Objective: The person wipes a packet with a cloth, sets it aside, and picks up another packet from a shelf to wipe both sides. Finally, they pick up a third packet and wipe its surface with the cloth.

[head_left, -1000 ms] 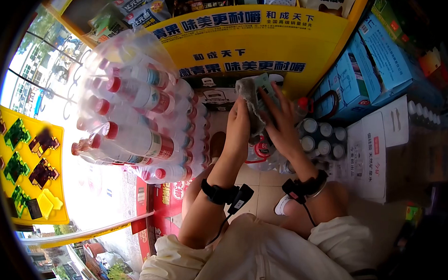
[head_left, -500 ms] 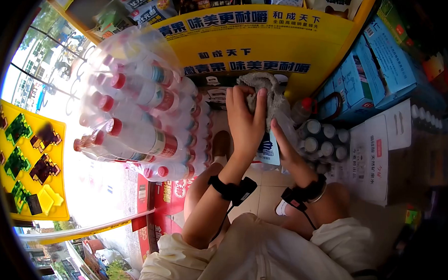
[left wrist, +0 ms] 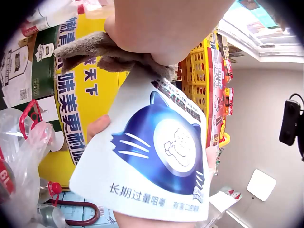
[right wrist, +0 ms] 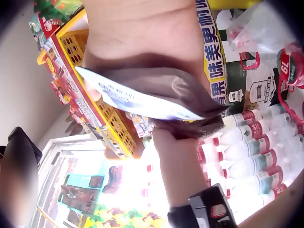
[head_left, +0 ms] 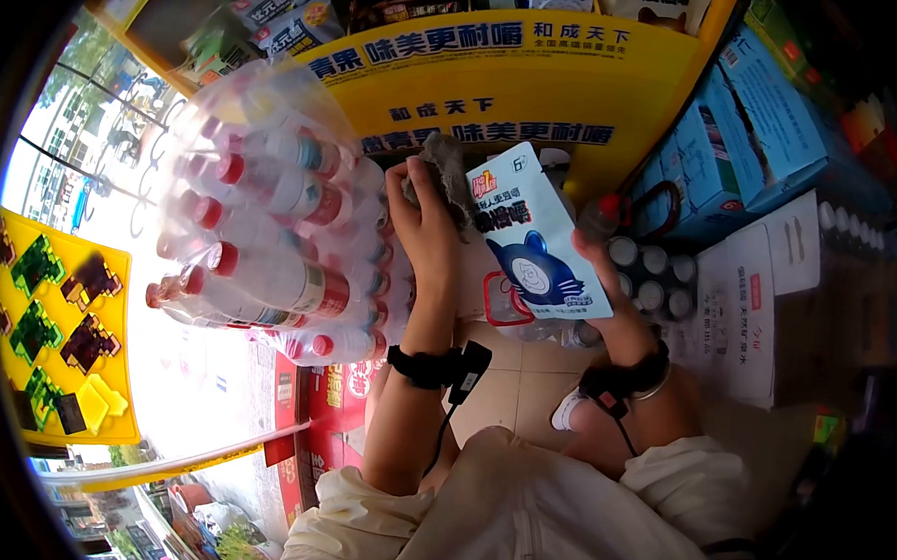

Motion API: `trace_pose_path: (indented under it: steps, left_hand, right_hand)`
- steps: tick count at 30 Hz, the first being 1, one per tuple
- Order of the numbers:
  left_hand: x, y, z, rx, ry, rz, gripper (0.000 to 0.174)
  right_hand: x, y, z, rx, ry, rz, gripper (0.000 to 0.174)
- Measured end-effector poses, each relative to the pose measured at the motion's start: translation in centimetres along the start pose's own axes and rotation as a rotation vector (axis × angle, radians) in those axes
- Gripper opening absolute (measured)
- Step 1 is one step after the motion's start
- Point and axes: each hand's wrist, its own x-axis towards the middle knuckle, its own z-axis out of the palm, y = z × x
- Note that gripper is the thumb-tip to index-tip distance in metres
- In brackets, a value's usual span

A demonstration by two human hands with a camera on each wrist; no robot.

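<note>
My right hand [head_left: 609, 277] grips a pale blue and white snack pouch [head_left: 554, 270] by its right edge, its front with a dark blue cat face turned up towards the head camera. In the left wrist view, right-hand fingertips [left wrist: 98, 127] show at the pouch's side. My left hand [head_left: 429, 229] grips a grey cloth [head_left: 451, 175] beside the pouch's upper left edge. From the right wrist, the pouch [right wrist: 142, 102] appears nearly edge-on, with the cloth [right wrist: 190, 128] and left hand [right wrist: 173, 152] just beyond it.
Stacked shrink-wrapped water bottles [head_left: 282, 203] stand at the left. A yellow display shelf [head_left: 498, 72] with packets rises ahead. Blue cartons [head_left: 755, 133], several cans [head_left: 654, 279] and a white carton [head_left: 738, 303] are at the right. A large bottle with a red handle [head_left: 503, 297] sits below the pouch.
The pouch has swung from hanging partly behind the hands to facing up in the right hand. My left hand has moved left with the cloth, off the pouch's front.
</note>
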Motion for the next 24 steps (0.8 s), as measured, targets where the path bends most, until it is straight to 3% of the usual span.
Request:
trace_pose_path:
  steps: [1,2,5,7,9,10,11,12,13,15,17,19,23,24]
  left_hand:
    - [-0.2,0.2,0.1,0.007,0.05,-0.057,0.033]
    - [-0.4,-0.3,0.2,0.085,0.043,-0.001,0.035]
    - [-3.0,1.7,2.2,0.057,-0.077,-0.044,0.031]
    - [-3.3,1.2,2.7,0.017,-0.098,0.01,0.03]
    - [-3.3,1.1,2.6,0.008,-0.149,-0.055,0.03]
    - [-3.6,1.2,2.8,0.019,-0.203,-0.156,0.029]
    - [-3.9,0.5,3.0,0.072,-0.269,-0.045,0.027]
    - [-4.6,0.3,3.3,0.015,-0.327,-0.097,0.026]
    - [-5.4,0.1,3.4,-0.041,-0.387,-0.15,0.025]
    - [-6.9,-0.1,3.9,-0.18,-0.426,-0.232,0.024]
    - [-7.3,0.3,3.6,-0.153,-0.432,-0.369,0.023]
    - [-7.0,0.7,3.8,-0.217,-0.442,-0.395,0.023]
    - [-6.6,2.6,3.6,-0.249,-0.517,-0.514,0.024]
    - [-6.7,2.4,3.5,-0.248,-0.516,-0.514,0.024]
  right_hand:
    - [0.3,-0.3,0.2,0.002,0.069,-0.061,0.072]
    - [0.6,-0.5,-0.2,-0.051,0.052,-0.065,0.075]
    - [0.9,-0.2,-0.6,-0.16,0.024,-0.116,0.08]
    - [0.8,0.2,-0.6,-0.138,0.025,-0.089,0.076]
    - [1.0,0.0,-0.3,-0.119,0.016,-0.124,0.072]
    - [1.2,-0.1,0.0,-0.305,0.06,-0.228,0.071]
    - [1.5,-0.2,0.1,-0.492,0.105,-0.332,0.07]
    - [2.1,0.3,-0.2,-0.646,0.165,-0.484,0.063]
    - [2.3,0.5,-0.5,-0.647,0.164,-0.482,0.063]
    - [2.6,0.7,-0.7,-0.578,0.343,-0.434,0.054]
    - [2.9,1.0,-1.3,-0.505,0.407,-0.451,0.048]
    - [3.8,1.3,-2.6,-0.753,0.418,-0.587,0.049]
    - [3.8,0.9,-1.7,-0.602,0.399,-0.676,0.042]
    - [4.0,1.3,-2.2,-0.323,0.45,-0.538,0.037]
